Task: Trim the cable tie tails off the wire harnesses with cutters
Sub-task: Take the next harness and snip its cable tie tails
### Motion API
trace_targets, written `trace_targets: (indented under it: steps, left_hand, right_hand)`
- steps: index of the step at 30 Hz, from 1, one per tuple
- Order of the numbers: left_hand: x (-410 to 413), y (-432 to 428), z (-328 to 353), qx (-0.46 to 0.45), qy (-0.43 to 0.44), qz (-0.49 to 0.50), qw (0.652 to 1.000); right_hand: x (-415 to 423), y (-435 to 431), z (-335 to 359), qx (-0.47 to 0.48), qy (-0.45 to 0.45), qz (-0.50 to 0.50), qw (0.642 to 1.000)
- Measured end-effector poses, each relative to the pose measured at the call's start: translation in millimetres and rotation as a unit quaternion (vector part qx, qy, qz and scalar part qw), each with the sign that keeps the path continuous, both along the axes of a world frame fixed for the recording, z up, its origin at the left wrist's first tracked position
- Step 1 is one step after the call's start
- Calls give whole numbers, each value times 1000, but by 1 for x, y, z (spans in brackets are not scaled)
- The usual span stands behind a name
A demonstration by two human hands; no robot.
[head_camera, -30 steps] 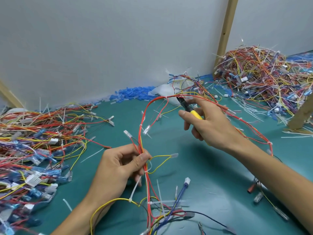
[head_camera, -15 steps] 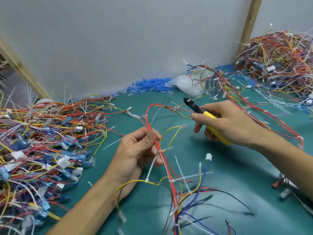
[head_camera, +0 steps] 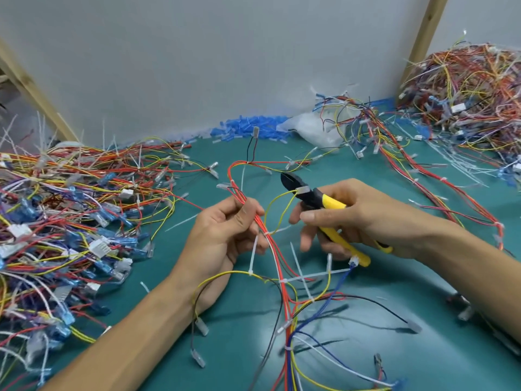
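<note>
Head view, green bench mat (head_camera: 180,277).

Left hand (head_camera: 225,235): thumb and fingers pinched on the red trunk wires of one wire harness (head_camera: 282,280), held up off the mat. Trunk runs from a bend above the hand, through the pinch, then down toward the near edge, where blue, yellow, black and white leads fan out. A yellow lead loops from the trunk just beside the thumb up to a clear terminal sleeve (head_camera: 303,189) that overlaps the cutter head in this view; contact cannot be told.

Untrimmed cable tie tails (head_camera: 300,268): several white tails stick out of the trunk below the hands, two crossing each other; one more tail stands beside the left fingers.

Right hand (head_camera: 355,218): closed around the yellow handles of the diagonal cutters (head_camera: 318,200). Black head points up-left, above and apart from the trunk. Whether the blades are parted cannot be told. Index finger extended along the tool.

Piles: tangled harnesses (head_camera: 70,215) with blue and white connectors far left; a second heap (head_camera: 473,88) far right against the wall. Loose blue sleeves (head_camera: 248,128) along the wall base, clear plastic bag (head_camera: 313,131) beside them. Cut white tails (head_camera: 456,162) litter the mat on the right.

Writing: no brand, label or text legible on the cutters, the connectors or elsewhere.
</note>
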State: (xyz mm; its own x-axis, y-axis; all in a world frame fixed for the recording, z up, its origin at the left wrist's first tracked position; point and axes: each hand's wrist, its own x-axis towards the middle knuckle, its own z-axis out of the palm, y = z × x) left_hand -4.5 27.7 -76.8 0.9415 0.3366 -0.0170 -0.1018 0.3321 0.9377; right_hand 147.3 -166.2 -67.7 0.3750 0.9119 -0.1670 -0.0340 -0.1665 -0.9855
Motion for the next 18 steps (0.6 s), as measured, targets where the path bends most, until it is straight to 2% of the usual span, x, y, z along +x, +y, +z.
trace_targets:
  steps: [6,18]
  left_hand:
    - [1,0,-1,6,-6,19,1000]
    - [3,-1,-6,0,0,37,999]
  right_hand:
    - [3,-3,0,-25,-24,31,999]
    - [3,-2,-2,-32,-4,-6,999]
